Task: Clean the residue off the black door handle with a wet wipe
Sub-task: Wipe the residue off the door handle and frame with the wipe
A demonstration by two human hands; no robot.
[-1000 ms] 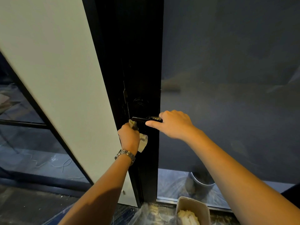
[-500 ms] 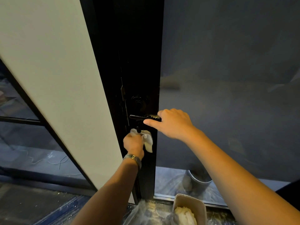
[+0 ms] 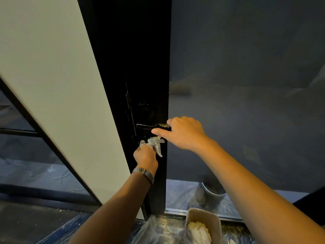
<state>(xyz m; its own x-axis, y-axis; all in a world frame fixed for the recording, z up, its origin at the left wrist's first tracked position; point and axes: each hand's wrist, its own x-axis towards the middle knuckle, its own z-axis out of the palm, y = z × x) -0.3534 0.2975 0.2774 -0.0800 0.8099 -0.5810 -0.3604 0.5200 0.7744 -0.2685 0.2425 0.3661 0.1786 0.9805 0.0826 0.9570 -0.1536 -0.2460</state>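
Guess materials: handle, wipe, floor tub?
Handle: likely metal, glossy black coat; sharp highlights along the bar, pale specks near its right end. Wipe: thin white nonwoven or tissue; crumples limply in the left hand. Tub: probably plastic, matte beige, thin rounded rim; could be paperboard.

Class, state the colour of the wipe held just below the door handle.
White. The wet wipe shows best in the head view, the only one.

A pale wall panel (image 3: 52,85) flanks the black door frame (image 3: 140,50), with dark glass (image 3: 246,67) on its right. Plastic sheeting (image 3: 158,231) covers the dim floor. Behind the glass stands perhaps a metal bucket (image 3: 213,194).
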